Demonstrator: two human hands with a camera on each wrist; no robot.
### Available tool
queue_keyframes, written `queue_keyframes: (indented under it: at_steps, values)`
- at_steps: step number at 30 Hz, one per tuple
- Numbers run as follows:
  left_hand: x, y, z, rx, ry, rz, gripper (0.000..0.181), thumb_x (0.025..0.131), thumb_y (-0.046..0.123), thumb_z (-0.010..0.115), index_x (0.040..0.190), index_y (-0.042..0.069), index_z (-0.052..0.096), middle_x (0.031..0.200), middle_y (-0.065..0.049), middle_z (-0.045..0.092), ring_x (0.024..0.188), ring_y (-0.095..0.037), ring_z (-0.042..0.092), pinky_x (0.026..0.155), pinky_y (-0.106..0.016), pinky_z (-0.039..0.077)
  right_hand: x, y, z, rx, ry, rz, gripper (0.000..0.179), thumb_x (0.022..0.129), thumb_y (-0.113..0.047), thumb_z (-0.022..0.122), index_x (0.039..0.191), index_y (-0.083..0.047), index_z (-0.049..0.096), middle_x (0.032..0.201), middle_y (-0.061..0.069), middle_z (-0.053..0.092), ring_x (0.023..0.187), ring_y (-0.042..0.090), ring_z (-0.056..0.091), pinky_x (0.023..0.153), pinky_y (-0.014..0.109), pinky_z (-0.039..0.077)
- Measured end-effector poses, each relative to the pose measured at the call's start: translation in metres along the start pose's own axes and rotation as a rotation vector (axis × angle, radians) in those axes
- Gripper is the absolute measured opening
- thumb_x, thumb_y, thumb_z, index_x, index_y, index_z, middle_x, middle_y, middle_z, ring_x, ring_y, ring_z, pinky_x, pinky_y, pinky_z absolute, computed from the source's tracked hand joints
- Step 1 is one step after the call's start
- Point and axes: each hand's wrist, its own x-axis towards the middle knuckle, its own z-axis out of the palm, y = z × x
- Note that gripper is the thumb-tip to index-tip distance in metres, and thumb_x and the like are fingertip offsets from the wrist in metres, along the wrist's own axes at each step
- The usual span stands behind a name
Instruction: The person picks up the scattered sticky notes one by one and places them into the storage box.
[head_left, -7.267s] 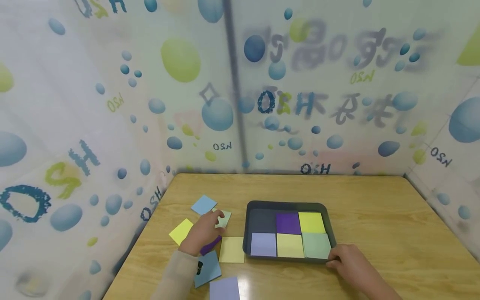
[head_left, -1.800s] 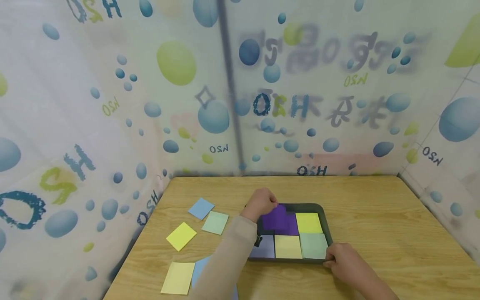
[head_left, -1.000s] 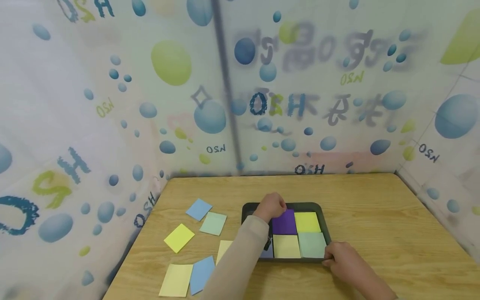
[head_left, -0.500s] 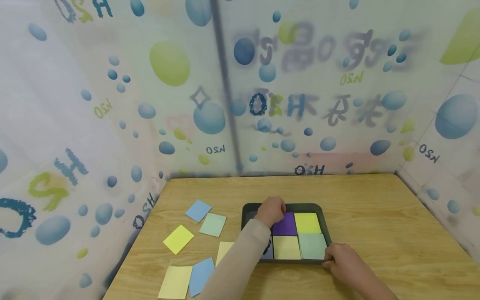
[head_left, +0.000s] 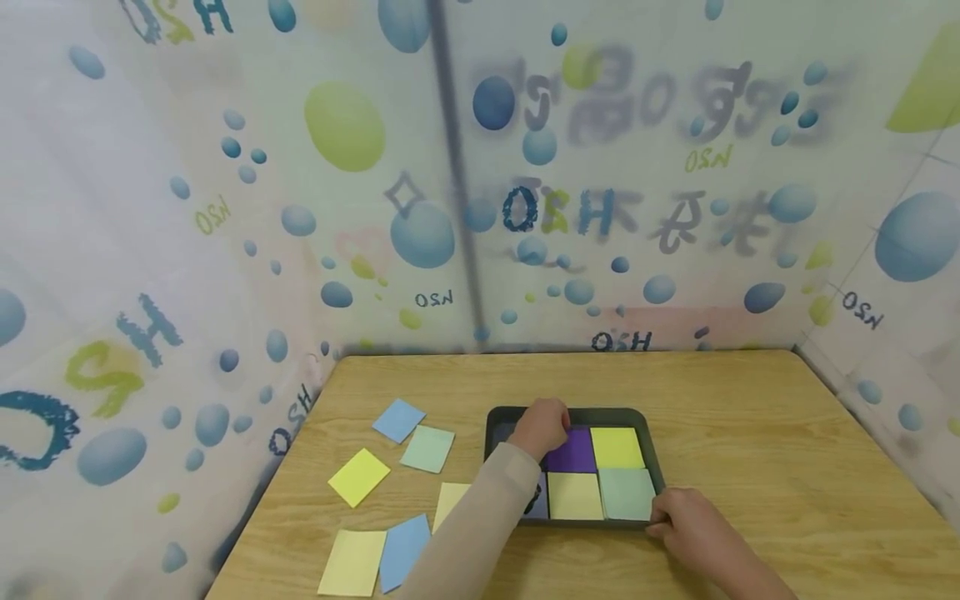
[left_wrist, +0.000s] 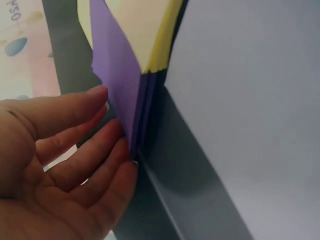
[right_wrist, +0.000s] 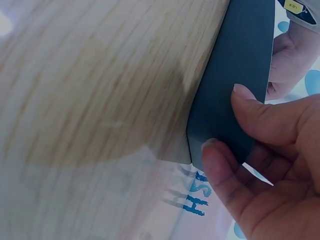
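A dark tray (head_left: 637,417) on the table holds coloured paper squares in two rows. My left hand (head_left: 542,427) reaches over its back row, hiding much of the back left space. In the left wrist view, the left thumb and fingertips (left_wrist: 125,170) touch the edge of a stack of purple paper squares (left_wrist: 120,82); the fingers lie along that edge, not round it. My right hand (head_left: 678,510) holds the tray's front right corner. In the right wrist view, its thumb and fingers pinch the tray wall (right_wrist: 225,100).
Left of the tray lie loose squares: blue (head_left: 399,421), pale green (head_left: 427,449), bright yellow (head_left: 359,477), pale yellow (head_left: 352,563) and another blue (head_left: 403,552). My left sleeve partly covers another pale yellow square (head_left: 450,500). A patterned curtain (head_left: 600,167) stands behind the table.
My left hand has carried a purple square from the loose squares to the tray, lowering it onto the purple stack. Pale yellow and blue squares have shifted. The right hand stays at the corner.
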Motion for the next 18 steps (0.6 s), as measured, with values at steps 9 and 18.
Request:
queue_keyframes:
  at_steps: [9,18]
  values:
    - [-0.005,-0.003,-0.013,0.012,-0.016,0.008,0.008,0.088,0.015,0.078,0.096,0.013,0.076,0.096,0.000,0.073,0.078,-0.013,0.064,0.068,-0.031,0.055,0.000,0.000,0.001,0.009,-0.004,0.002,0.024,0.080,-0.002,0.081,0.067,-0.014,0.066,0.067,-0.005,0.059,0.066,0.013,0.047,0.060,0.026,0.042]
    - [-0.017,-0.016,-0.033,0.045,-0.015,0.053,0.008,0.093,0.021,0.073,0.097,0.014,0.073,0.093,0.001,0.072,0.075,-0.012,0.061,0.064,-0.030,0.051,0.001,0.001,0.002,0.012,-0.004,-0.002,0.023,0.081,-0.003,0.081,0.067,-0.015,0.066,0.067,-0.005,0.058,0.067,0.013,0.047,0.060,0.025,0.042]
